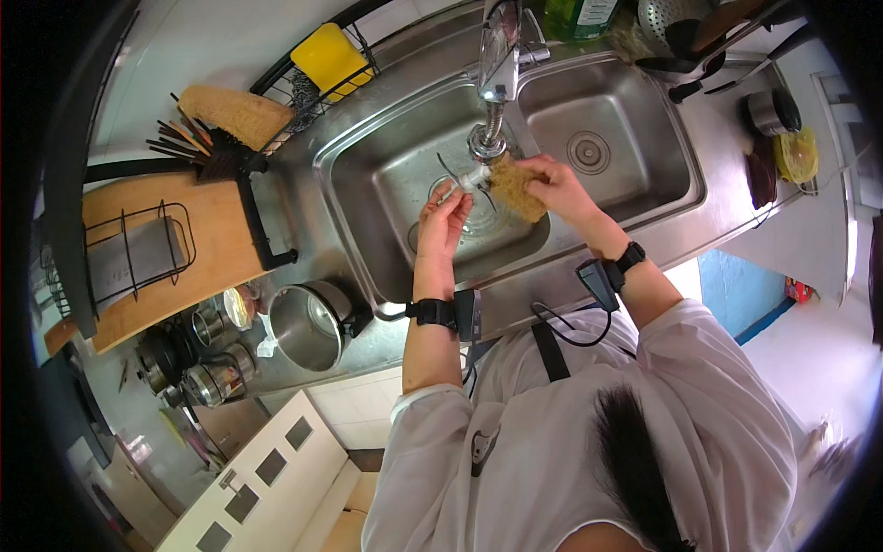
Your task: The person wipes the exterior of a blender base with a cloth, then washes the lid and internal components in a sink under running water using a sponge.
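Note:
Over the left basin of the steel sink [386, 207], my left hand [443, 217] pinches a small white part with thin dark curved blades [474, 179]; what exactly it is cannot be told. My right hand [557, 188] grips a tan loofah scrubber [516, 190] close against the part's right side. Both are just below the faucet's spout [487, 141]. Under the hands, a clear round thing, perhaps a bowl or running water, shows at the basin's bottom, partly hidden.
A wire rack with a yellow sponge [331, 58] and a large loofah [231, 114] stand behind left. A steel pot [307, 326] is on the left counter near a wooden board [207, 200]. Ladles and a strainer [666, 24] lie back right, beside a green bottle [579, 17].

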`<state>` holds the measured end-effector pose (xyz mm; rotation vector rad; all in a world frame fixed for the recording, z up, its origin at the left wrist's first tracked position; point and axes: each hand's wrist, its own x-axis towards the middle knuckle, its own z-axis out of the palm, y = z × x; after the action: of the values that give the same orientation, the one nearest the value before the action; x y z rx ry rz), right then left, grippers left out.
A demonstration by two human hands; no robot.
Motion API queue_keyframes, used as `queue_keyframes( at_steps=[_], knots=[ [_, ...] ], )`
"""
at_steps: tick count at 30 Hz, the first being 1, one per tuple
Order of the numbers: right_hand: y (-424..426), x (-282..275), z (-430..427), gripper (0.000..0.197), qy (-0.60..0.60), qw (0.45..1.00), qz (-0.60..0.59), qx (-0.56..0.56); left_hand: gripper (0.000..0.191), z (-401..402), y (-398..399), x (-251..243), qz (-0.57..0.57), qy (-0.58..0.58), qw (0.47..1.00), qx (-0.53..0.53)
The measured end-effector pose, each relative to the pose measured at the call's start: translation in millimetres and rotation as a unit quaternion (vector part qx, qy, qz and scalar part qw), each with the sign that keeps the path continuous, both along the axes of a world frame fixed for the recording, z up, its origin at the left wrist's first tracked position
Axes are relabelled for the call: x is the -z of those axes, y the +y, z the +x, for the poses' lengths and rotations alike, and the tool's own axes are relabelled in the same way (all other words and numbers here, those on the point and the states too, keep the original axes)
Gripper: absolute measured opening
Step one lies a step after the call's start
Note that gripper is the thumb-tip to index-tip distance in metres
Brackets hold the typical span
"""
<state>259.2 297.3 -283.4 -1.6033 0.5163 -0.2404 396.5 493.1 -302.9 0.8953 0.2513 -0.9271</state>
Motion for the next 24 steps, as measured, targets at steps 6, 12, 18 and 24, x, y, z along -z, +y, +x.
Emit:
queue_keyframes(
  at_steps=[6,12,18,24],
  knots=[
    [-2,-15,-6,0.035,0.08,0.989,0.113,0.048,0.021,2,17,13,-0.114,0.053,0.992,0.003],
    [17,-28,3,0.033,-0.08,0.996,-0.035,0.0,0.015,2,17,20,-0.073,0.007,0.997,0.036],
    [9,-20,-4,0.037,-0.063,0.99,-0.091,0.086,0.015,3,15,25,-0.026,0.013,0.999,0.036],
    [7,-30,-3,0.028,0.005,0.979,-0.2,-0.045,0.016,1,15,36,-0.032,0.017,0.999,0.035]
  ],
)
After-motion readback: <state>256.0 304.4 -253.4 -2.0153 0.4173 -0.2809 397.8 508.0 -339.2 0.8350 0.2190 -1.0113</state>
